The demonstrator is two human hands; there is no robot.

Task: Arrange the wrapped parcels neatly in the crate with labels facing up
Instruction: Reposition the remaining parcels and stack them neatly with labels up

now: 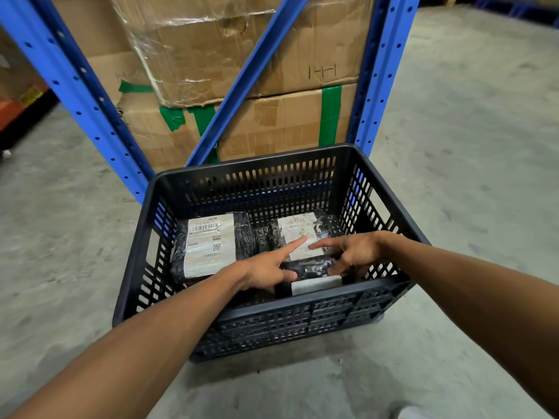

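Note:
A black slotted plastic crate (193, 173) stands on the concrete floor. Inside on the left lies a black-wrapped parcel (242, 234) with its white label up. On the right lies a second black-wrapped parcel (320, 225), label up too. In front of it, near the crate's front wall, a third parcel (314, 284) shows a white strip. My left hand (266, 270) grips the near left edge of the right parcel, index finger stretched over its label. My right hand (354, 252) holds the same parcel's right edge, fingers spread on top.
Blue steel rack uprights (381, 74) and a diagonal brace (242, 83) stand right behind the crate. Taped cardboard boxes (272, 122) fill the rack. Grey concrete floor (472, 164) spreads to the right and left. A shoe tip (414, 412) shows at the bottom edge.

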